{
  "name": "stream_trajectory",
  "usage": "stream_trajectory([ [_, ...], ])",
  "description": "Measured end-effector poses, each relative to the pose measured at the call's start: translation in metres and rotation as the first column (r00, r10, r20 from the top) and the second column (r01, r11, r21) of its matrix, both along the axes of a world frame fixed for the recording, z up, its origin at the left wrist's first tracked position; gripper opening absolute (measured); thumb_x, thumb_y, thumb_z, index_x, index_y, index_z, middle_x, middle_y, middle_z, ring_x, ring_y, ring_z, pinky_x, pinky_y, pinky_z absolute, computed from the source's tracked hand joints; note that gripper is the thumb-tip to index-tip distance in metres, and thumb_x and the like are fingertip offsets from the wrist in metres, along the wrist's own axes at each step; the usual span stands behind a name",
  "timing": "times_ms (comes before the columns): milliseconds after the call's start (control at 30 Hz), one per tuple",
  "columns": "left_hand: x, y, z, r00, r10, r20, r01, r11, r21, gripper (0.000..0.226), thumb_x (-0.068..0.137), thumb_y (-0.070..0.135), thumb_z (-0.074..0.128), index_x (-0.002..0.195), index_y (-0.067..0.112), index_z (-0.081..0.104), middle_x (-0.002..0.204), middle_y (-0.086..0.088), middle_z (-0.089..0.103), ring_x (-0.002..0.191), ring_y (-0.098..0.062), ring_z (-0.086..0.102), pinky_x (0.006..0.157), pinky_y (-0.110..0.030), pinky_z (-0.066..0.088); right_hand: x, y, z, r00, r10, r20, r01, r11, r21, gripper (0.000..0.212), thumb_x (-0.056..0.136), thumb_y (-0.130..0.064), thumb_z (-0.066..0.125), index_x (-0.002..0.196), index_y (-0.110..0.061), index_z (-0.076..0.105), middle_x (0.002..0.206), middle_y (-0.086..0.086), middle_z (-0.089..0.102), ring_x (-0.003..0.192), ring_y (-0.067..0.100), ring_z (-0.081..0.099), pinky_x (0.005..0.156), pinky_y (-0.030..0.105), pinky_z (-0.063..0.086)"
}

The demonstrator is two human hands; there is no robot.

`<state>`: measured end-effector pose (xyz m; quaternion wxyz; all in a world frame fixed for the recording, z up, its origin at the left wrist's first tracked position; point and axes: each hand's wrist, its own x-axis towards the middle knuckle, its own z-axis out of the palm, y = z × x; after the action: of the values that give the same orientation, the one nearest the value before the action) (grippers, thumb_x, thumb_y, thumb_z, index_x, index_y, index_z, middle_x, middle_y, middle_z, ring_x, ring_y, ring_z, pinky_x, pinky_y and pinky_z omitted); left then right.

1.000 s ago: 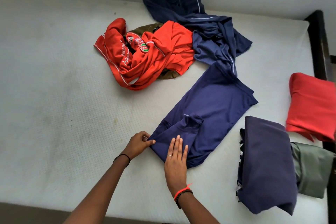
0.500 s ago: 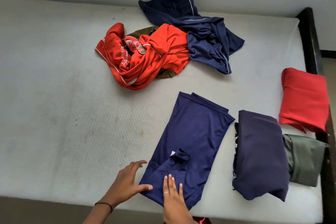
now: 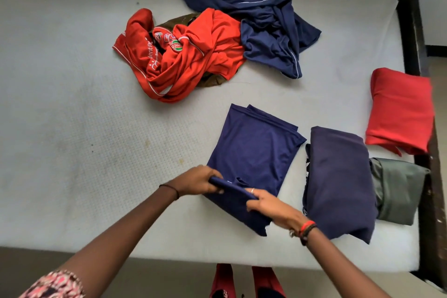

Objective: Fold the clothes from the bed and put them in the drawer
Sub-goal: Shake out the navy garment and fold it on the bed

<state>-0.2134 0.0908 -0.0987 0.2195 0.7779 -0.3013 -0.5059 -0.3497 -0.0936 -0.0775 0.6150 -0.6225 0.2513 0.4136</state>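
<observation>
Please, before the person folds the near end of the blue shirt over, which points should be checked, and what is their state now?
1. The left hand grips the near edge of the blue shirt: ok.
2. The right hand grips the same edge: ok.
3. Far half of the shirt lies flat on the mattress: ok.
4. Far hem layers aligned: not ok, one layer sticks out.
5. Shirt apart from the folded purple garment: ok.
6. Drawer ready: cannot tell, not in view.

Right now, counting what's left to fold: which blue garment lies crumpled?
The navy one with white piping; the held shirt and the folded one are folded.
</observation>
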Motion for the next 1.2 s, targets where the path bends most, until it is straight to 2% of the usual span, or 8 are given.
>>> stream_trajectory([
  [233, 0.022, -0.036, -0.027, 0.980, 0.197, 0.004, -0.197, 0.979, 0.049, 0.028, 0.084, 0.031, 0.069, 0.087, 0.004, 0.061, 0.071, 0.005, 0.054, 0.072, -0.016, 0.053, 0.061, -0.026, 0.036, 0.014, -0.061, -0.041, 0.987, -0.148, 0.058, 0.156, 0.974, -0.163, 0.024, 0.084, -0.014, 0.069, 0.108, -0.014, 0.064, 0.110, 0.006, 0.067, 0.102, 0.019, 0.063, 0.091, 0.030, 0.050],
  [400, 0.005, -0.026, -0.036, 0.898, 0.337, 0.284, -0.329, 0.941, -0.077, 0.054, 0.088, 0.041, 0.061, 0.134, 0.017, 0.045, 0.124, 0.001, 0.052, 0.111, -0.017, 0.054, 0.097, -0.032, 0.043, 0.010, -0.056, -0.054, 0.980, -0.101, 0.171, 0.182, 0.800, -0.572, 0.031, 0.090, -0.015, 0.059, 0.121, -0.009, 0.057, 0.113, 0.010, 0.063, 0.108, 0.024, 0.058, 0.090, 0.024, 0.040],
  [533, -0.015, 0.006, -0.036, 0.733, -0.009, 0.680, 0.149, 0.978, -0.146, 0.079, 0.087, 0.061, 0.048, 0.149, 0.018, 0.026, 0.154, 0.001, 0.029, 0.141, -0.014, 0.027, 0.117, -0.038, 0.016, -0.021, -0.009, -0.042, 0.830, 0.365, 0.421, 0.237, 0.452, -0.860, 0.054, 0.086, -0.019, 0.054, 0.136, 0.000, 0.045, 0.135, 0.017, 0.051, 0.127, 0.031, 0.045, 0.106, 0.042, 0.035],
  [633, -0.031, 0.026, -0.048, 0.584, -0.361, 0.728, 0.481, 0.876, 0.048, 0.086, 0.085, 0.056, 0.051, 0.151, 0.014, 0.018, 0.159, -0.003, 0.015, 0.146, -0.016, 0.013, 0.117, -0.043, 0.013, -0.047, 0.030, -0.044, 0.707, 0.639, 0.303, -0.009, 0.436, -0.900, 0.090, 0.073, -0.033, 0.066, 0.146, 0.002, 0.027, 0.153, 0.018, 0.026, 0.144, 0.028, 0.019, 0.112, 0.046, 0.019],
  [767, -0.044, 0.029, -0.064, 0.506, -0.390, 0.769, 0.478, 0.869, 0.126, 0.083, 0.078, 0.029, 0.059, 0.150, 0.011, 0.021, 0.158, -0.007, 0.018, 0.145, -0.019, 0.018, 0.114, -0.046, 0.018, -0.058, 0.049, -0.066, 0.685, 0.718, 0.127, -0.158, 0.316, -0.936, 0.085, 0.074, -0.010, 0.062, 0.147, 0.003, 0.021, 0.156, 0.021, 0.011, 0.145, 0.030, 0.016, 0.113, 0.050, 0.017],
  [967, -0.048, 0.013, -0.075, 0.424, -0.389, 0.818, 0.494, 0.856, 0.151, 0.068, 0.084, -0.001, 0.022, 0.151, 0.008, 0.011, 0.159, -0.008, 0.012, 0.146, -0.022, 0.014, 0.115, -0.047, 0.014, -0.047, 0.048, -0.072, 0.783, 0.618, 0.074, -0.150, 0.304, -0.941, 0.070, 0.078, 0.001, 0.038, 0.146, 0.006, 0.021, 0.154, 0.023, 0.020, 0.144, 0.032, 0.017, 0.113, 0.053, 0.017],
  [1133, -0.039, 0.005, -0.069, 0.478, -0.428, 0.767, 0.491, 0.854, 0.171, 0.061, 0.091, -0.001, -0.003, 0.148, 0.005, 0.020, 0.154, -0.010, 0.028, 0.142, -0.022, 0.028, 0.116, -0.043, 0.025, -0.043, 0.030, -0.074, 0.835, 0.550, 0.016, -0.151, 0.257, -0.955, 0.061, 0.084, 0.002, 0.020, 0.145, 0.007, 0.023, 0.152, 0.025, 0.021, 0.144, 0.036, 0.016, 0.113, 0.052, 0.014],
  [1200, -0.038, 0.006, -0.064, 0.524, -0.444, 0.727, 0.505, 0.849, 0.155, 0.060, 0.089, -0.001, 0.008, 0.147, 0.003, 0.019, 0.152, -0.011, 0.032, 0.140, -0.022, 0.031, 0.115, -0.043, 0.026, -0.043, 0.029, -0.074, 0.837, 0.546, 0.033, -0.143, 0.276, -0.950, 0.061, 0.083, 0.002, 0.020, 0.143, 0.008, 0.028, 0.150, 0.026, 0.027, 0.142, 0.035, 0.017, 0.112, 0.051, 0.014],
])
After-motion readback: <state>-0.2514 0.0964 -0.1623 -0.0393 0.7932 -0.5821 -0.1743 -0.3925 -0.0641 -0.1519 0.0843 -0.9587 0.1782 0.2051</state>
